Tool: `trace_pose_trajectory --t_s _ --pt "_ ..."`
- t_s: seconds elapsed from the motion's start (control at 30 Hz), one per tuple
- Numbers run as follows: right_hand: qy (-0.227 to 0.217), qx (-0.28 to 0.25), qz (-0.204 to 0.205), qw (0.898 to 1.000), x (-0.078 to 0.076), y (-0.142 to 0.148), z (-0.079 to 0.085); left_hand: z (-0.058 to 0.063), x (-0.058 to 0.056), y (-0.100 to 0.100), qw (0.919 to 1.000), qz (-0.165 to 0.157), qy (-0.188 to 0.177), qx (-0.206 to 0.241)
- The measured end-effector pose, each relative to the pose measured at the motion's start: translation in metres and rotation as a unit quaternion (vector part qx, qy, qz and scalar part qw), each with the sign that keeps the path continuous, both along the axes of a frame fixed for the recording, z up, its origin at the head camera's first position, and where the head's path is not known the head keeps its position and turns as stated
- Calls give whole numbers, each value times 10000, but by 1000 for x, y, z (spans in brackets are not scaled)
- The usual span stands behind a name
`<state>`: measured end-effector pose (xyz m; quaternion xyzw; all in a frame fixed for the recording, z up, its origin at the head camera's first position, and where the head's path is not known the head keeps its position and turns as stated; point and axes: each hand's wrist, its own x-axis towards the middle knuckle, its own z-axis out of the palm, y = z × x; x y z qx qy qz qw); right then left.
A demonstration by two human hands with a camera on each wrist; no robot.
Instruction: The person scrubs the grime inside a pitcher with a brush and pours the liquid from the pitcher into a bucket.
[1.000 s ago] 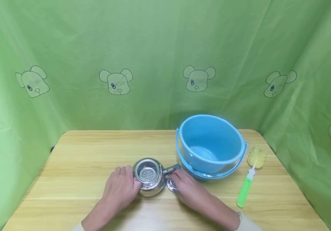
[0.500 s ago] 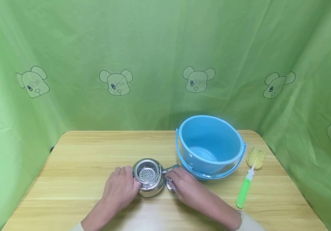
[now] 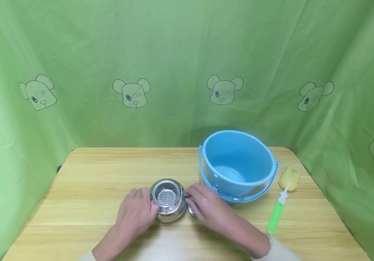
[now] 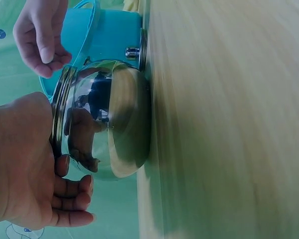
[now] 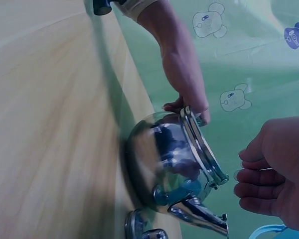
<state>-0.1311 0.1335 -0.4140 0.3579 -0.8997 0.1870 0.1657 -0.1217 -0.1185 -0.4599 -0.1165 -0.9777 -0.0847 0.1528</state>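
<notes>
A shiny steel teapot (image 3: pixel 174 216) stands upright on the table, its open mouth showing a perforated strainer (image 3: pixel 166 197). My left hand (image 3: pixel 137 212) holds the teapot at its left rim, thumb toward the front. The right hand (image 3: pixel 208 206) hovers over the spout side with fingers loosely curled; nothing shows between them. In the right wrist view, the short spout (image 5: pixel 197 215) lies below the right fingers, with a gap between. A small round lid (image 3: pixel 191 210) rests on the table beside the teapot, partly covered by the right hand in the head view; its knob (image 4: pixel 132 53) shows from the left wrist.
A blue bucket (image 3: pixel 217 174) with its handle hanging down stands behind and right of the teapot. Farther right lies a sponge brush (image 3: pixel 275 217) with a green grip and yellow head. A green curtain (image 3: pixel 174 47) printed with bear faces surrounds the wooden table (image 3: pixel 102 166).
The right hand has shifted slightly left and away from me, and now covers the spout tip in the head view. The left hand and teapot have stayed in place.
</notes>
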Motion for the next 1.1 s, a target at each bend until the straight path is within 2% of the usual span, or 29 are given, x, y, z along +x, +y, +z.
trace_pose_trajectory --t_s 0.27,0.57,0.73,1.1 --pt "-86 -143 -55 9998 -7 -8 11 1 -1 1 10000 -8 -85 -15" --pt "-85 -201 81 9997 -16 -21 15 4 -2 2 9997 -15 -219 -41" --pt "-215 -190 78 9996 -21 -30 17 4 -3 1 9999 -35 -96 -85" --pt "-420 232 -58 9988 -29 -43 12 3 0 0 9999 -62 59 -87"
